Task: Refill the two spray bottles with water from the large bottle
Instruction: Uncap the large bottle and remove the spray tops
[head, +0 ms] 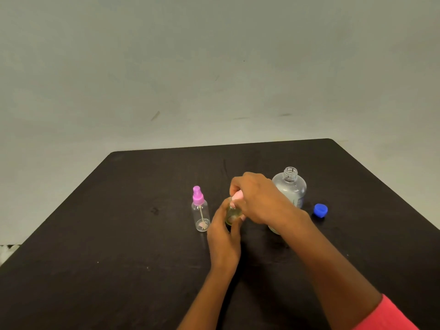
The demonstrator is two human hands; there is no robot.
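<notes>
A small clear spray bottle [201, 214] with a purple-pink spray top stands upright on the dark table [119, 222]. Just right of it, my left hand [223, 236] is wrapped around the body of a second small spray bottle [232, 214], which looks yellowish. My right hand [257, 198] comes from above and grips that bottle's pale pink spray top [238, 196]. Behind my right hand stands the large clear bottle [291, 186], uncapped, its threaded neck open. Its lower part is hidden by my right wrist. The blue cap [320, 210] lies on the table to its right.
The table's far edge runs close behind the large bottle, against a plain grey-green wall [214, 67]. Bare tabletop extends to the left of the purple-topped bottle and toward me. A pink sleeve [390, 315] covers my right forearm at the bottom right.
</notes>
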